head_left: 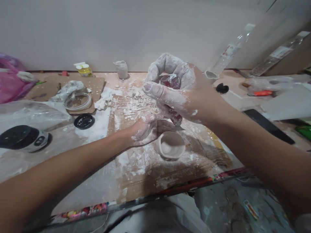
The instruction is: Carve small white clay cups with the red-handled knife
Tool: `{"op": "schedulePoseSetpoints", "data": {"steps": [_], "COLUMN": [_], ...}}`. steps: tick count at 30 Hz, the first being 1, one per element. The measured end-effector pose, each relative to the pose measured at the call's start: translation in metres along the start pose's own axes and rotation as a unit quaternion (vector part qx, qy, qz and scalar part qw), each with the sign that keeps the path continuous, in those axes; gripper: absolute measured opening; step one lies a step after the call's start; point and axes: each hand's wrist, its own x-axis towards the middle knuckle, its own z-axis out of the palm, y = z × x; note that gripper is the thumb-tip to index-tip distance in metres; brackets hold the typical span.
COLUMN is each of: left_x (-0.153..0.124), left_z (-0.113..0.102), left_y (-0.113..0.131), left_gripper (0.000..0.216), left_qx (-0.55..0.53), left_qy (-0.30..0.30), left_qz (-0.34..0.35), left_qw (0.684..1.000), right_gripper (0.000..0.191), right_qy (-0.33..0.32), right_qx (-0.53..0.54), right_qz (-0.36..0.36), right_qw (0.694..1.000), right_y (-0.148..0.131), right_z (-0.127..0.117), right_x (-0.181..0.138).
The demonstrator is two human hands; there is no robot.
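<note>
My right hand, coated in white powder or clay, is wrapped round the dark red handle of a tool. A small pointed metal blade shows below it, so it looks like a knife. Beneath the blade, a round pale clay cup stands upright with its mouth facing up. My left hand, also smeared white, lies just behind and left of the cup with fingers stretched out. I cannot tell whether those fingers touch the cup. Its thumb is partly hidden by my right hand.
Powdered cardboard covers the work surface, with crumbs scattered behind the hands. A second clay cup stands by the wall. Leftward are a black lid, a clear ring and a black-topped device. Bottles lean at right.
</note>
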Motion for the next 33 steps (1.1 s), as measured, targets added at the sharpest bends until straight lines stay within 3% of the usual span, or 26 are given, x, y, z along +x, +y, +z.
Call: {"op": "schedulePoseSetpoints", "data": {"steps": [6, 14, 18, 23, 29, 33], "left_x": [0.000, 0.001, -0.001, -0.001, 0.001, -0.002], "left_z": [0.001, 0.005, 0.006, 0.005, 0.004, 0.002], "left_y": [0.002, 0.000, 0.000, 0.002, 0.000, 0.001], "left_gripper": [0.050, 0.041, 0.041, 0.046, 0.040, 0.048], "left_qx": [-0.038, -0.015, -0.048, 0.015, 0.023, 0.008], "left_qy": [-0.008, 0.019, 0.038, 0.044, 0.028, 0.040], "left_qz": [0.009, 0.035, 0.034, 0.029, 0.027, 0.047], "left_qw": [0.999, 0.999, 0.998, 0.999, 0.999, 0.998], "right_gripper": [0.025, 0.022, 0.021, 0.022, 0.023, 0.028], "right_qy": [-0.068, -0.022, -0.056, -0.041, -0.016, -0.051], "right_qx": [0.041, 0.039, 0.078, 0.077, 0.072, 0.086], "right_qz": [0.014, -0.016, -0.005, -0.018, -0.030, -0.009], "right_qw": [0.997, 0.999, 0.995, 0.996, 0.997, 0.995], "right_y": [0.007, 0.001, 0.007, 0.019, 0.008, 0.008], "right_z": [-0.002, -0.002, -0.002, -0.002, -0.005, -0.004], "right_x": [-0.003, -0.005, -0.005, -0.004, -0.008, -0.007]}}
